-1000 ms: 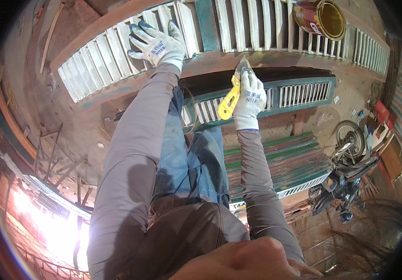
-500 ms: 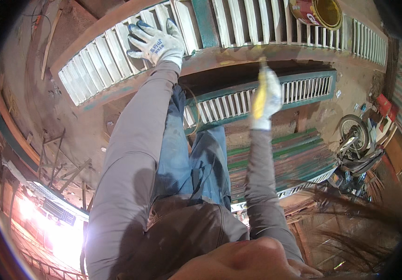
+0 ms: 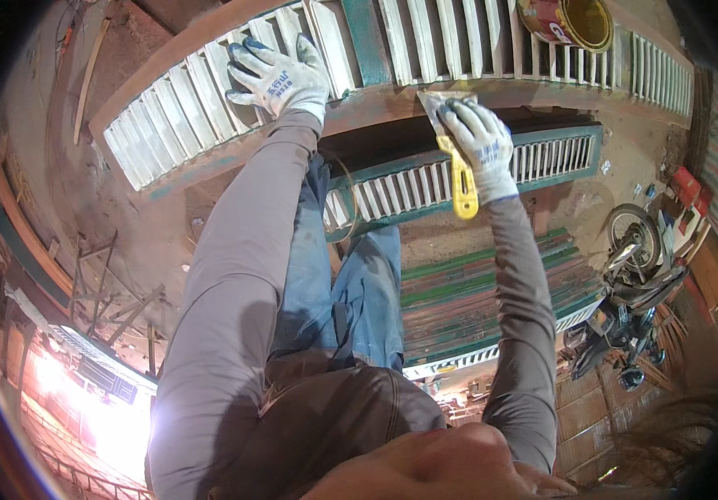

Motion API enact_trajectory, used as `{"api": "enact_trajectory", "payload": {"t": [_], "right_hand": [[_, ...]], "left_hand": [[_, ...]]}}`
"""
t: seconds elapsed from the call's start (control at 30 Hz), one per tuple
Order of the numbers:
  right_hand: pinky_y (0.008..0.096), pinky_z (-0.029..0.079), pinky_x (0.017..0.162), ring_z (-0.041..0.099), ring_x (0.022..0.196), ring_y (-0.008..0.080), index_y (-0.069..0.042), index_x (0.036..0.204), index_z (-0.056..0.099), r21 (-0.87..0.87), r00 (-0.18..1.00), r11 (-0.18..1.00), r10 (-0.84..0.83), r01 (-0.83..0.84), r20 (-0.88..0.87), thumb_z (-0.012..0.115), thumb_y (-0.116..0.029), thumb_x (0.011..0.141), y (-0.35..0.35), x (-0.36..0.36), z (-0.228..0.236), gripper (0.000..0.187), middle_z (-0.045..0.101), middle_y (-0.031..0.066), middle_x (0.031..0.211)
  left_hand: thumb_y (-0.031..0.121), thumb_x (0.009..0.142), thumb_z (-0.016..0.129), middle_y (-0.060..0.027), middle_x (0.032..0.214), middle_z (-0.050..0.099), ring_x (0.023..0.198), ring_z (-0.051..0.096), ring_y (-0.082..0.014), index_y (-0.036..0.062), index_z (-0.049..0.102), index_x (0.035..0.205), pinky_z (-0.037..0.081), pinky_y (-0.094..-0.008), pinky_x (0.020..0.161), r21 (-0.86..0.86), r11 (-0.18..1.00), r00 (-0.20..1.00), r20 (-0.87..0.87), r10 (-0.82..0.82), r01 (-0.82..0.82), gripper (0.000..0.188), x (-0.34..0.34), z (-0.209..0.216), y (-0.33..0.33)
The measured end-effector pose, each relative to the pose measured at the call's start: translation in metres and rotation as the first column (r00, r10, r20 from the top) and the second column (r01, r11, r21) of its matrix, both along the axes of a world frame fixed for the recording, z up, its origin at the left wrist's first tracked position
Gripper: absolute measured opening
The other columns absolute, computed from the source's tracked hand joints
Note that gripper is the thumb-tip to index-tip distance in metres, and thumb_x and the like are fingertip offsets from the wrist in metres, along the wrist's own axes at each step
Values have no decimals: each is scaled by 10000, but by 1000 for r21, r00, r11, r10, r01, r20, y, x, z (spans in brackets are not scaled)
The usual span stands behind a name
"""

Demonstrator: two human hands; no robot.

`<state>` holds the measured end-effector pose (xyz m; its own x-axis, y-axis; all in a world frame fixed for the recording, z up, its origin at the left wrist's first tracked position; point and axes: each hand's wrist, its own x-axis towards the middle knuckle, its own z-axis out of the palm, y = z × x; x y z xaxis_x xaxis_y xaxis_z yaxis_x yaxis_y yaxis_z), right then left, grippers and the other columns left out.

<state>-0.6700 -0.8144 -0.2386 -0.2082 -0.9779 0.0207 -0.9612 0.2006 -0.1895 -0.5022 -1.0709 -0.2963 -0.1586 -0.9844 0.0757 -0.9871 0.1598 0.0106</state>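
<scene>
Your right hand (image 3: 480,143) grips the scraper (image 3: 448,148), likely light, stiff, best held by its yellow handle (image 3: 464,190); your empty left hand (image 3: 282,79) lies spread on the louvered shutter (image 3: 367,42).

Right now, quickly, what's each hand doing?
Left hand: open, spread on white louver slats, holding nothing.
Right hand: closed around a yellow-handled putty knife.

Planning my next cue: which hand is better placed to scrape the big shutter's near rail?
Likely the right hand: it holds the yellow-handled scraper with its blade at or just over the near rail. The left hand lies spread on the white slats without a tool.
</scene>
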Motion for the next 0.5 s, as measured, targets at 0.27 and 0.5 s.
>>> {"api": "enact_trajectory", "payload": {"t": [0.27, 0.5], "right_hand": [[392, 489, 897, 594, 1083, 234, -174, 1148, 642, 12, 993, 1000, -6, 5, 119, 618, -213, 776, 13, 52, 16, 375, 626, 25, 1171], [336, 505, 913, 615, 1062, 235, -127, 1193, 635, 9, 875, 875, -483, 484, -38, 617, -119, 794, 10, 9, 9, 399, 642, 70, 1157]], "left_hand": [[596, 894, 396, -264, 1530, 212, 1371, 246, -459, -83, 243, 1452, 119, -727, 1044, -8, 1000, 1000, 6, -11, 11, 892, -1, 3, 1], [585, 905, 371, -236, 1562, 158, 1404, 199, -444, -59, 206, 1480, 87, -693, 1077, 28, 1000, 1000, 6, 6, -6, 879, -1, 4, 2]]}}
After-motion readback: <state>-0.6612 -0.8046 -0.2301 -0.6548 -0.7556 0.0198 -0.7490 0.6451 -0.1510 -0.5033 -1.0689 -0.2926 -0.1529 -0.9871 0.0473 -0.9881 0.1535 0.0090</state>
